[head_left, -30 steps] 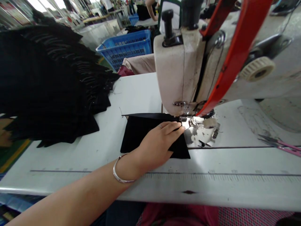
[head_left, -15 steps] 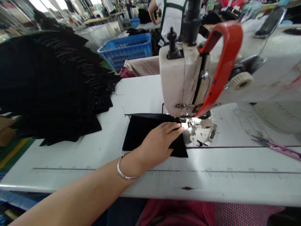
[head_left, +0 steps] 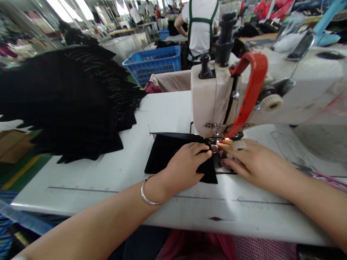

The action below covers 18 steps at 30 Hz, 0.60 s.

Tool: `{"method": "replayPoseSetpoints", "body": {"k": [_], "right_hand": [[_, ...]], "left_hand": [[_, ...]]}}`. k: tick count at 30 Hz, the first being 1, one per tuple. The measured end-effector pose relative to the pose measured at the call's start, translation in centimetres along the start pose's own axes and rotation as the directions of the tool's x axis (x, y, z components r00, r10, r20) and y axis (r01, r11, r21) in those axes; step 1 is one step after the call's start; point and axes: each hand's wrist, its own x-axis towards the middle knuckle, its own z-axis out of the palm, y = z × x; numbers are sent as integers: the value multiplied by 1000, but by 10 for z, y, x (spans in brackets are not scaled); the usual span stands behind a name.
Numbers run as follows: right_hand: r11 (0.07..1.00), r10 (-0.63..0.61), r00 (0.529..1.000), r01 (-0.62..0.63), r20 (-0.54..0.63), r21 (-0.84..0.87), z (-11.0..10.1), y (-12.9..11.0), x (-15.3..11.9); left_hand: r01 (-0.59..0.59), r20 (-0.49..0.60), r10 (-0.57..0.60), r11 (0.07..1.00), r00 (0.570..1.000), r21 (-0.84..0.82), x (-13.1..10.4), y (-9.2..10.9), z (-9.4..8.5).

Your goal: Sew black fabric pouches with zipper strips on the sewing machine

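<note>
- Black fabric (head_left: 162, 153) lies flat under the left hand (head_left: 187, 164), fingers slightly spread, pressing its right part by the presser foot (head_left: 213, 141).
- Right hand (head_left: 249, 159): fingers loosely parted, right of the fabric; grip unclear.

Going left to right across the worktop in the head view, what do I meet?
Pile of black fabric pieces → left hand → right hand → pink-handled scissors, partly hidden behind the right forearm.
</note>
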Motion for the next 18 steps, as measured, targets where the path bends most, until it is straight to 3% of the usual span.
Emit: {"method": "replayPoseSetpoints", "body": {"k": [2,5,15,18], "right_hand": [[1000,18,1000,-18,10,-23,18,3,19],[996,69,998,-70,-13,-49,30,4,24],[995,104,994,-104,-15,13,28,0,18],[974,203,967,-183,-155,134,25,10,12]], "left_hand": [[-13,-2,13,1000,1000,-7,0,-1,0],[-20,2,20,1000,1000,-14,2,-1,-1],[-11,43,11,1000,999,-11,8,0,-5],[-18,22,18,1000,1000,-3,8,0,-4]]}}
